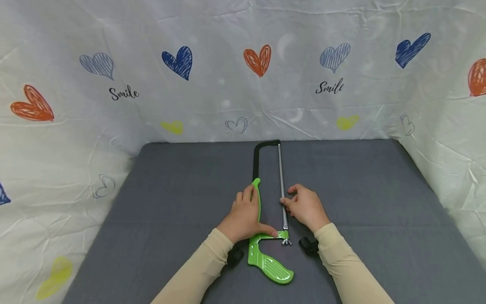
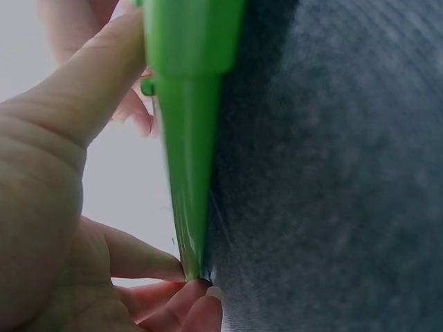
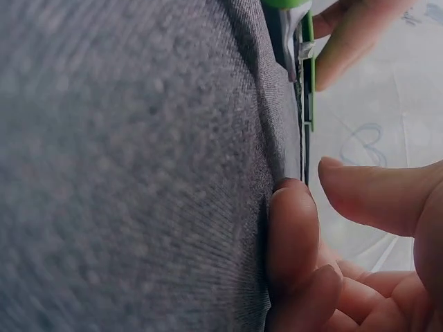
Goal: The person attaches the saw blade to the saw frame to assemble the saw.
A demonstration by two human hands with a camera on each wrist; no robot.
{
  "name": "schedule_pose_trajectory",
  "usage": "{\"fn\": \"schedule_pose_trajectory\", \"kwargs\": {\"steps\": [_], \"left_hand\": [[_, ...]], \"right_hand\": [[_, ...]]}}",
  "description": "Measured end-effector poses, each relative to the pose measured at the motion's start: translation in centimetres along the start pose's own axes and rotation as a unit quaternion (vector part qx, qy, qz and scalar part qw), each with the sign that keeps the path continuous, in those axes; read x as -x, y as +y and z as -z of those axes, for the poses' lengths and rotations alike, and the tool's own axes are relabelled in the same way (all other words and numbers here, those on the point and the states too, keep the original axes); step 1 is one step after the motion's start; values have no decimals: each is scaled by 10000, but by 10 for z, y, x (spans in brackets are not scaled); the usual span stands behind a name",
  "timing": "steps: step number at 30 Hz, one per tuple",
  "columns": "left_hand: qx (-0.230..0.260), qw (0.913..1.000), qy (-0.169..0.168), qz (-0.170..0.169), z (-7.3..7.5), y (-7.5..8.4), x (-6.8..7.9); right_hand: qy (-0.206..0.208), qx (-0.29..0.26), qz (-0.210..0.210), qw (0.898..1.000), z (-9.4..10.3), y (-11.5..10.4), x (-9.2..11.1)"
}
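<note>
A hacksaw with a green handle (image 1: 272,269) lies on the grey cloth, its black frame (image 1: 256,162) pointing away from me. Its thin blade (image 1: 281,177) runs along the right side, down to a wing nut (image 1: 286,242). My left hand (image 1: 243,215) grips the green body, fingertips curled round the long bar (image 2: 187,173) and thumb on the lower arm near the blade mount. At the blade's lower half is my right hand (image 1: 306,207), thumb and index finger on either side of it. In the right wrist view a small gap shows by the thumb (image 3: 377,194).
Grey cloth (image 1: 171,190) covers the table. A white curtain (image 1: 220,97) with hearts and lettering stands behind and at both sides. Black wrist devices (image 1: 308,246) sit under both forearms, close to the table.
</note>
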State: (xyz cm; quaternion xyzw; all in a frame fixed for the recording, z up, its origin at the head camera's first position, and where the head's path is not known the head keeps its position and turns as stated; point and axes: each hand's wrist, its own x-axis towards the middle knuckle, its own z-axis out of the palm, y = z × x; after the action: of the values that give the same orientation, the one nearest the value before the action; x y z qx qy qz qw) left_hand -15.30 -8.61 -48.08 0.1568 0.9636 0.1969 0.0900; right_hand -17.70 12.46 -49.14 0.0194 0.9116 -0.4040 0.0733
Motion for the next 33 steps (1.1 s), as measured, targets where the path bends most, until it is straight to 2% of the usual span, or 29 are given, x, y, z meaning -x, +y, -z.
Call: {"fn": "schedule_pose_trajectory", "kwargs": {"steps": [7, 12, 16, 22, 25, 29, 33], "left_hand": [[296, 9994, 22, -197, -3, -7, 5], [418, 9979, -355, -345, -1, -17, 14], [614, 9947, -728, -400, 7, -21, 18], [885, 9897, -1071, -339, 17, -24, 20], [933, 9895, -1048, -359, 18, -23, 20], [778, 9915, -939, -446, 16, -22, 19], [649, 9933, -869, -387, 13, -22, 19]], "right_hand": [[21, -66, 94, 9999, -1, 9, 10], [-142, -178, 358, 9991, 3, 17, 28], [-480, -58, 801, 9956, 9, 26, 40], [-1183, -128, 1559, 9806, 15, 35, 47], [-1397, -110, 1788, 9739, 18, 38, 48], [-1598, 4, 1847, 9697, 21, 41, 49], [-1694, 53, 1917, 9667, 21, 41, 50]]}}
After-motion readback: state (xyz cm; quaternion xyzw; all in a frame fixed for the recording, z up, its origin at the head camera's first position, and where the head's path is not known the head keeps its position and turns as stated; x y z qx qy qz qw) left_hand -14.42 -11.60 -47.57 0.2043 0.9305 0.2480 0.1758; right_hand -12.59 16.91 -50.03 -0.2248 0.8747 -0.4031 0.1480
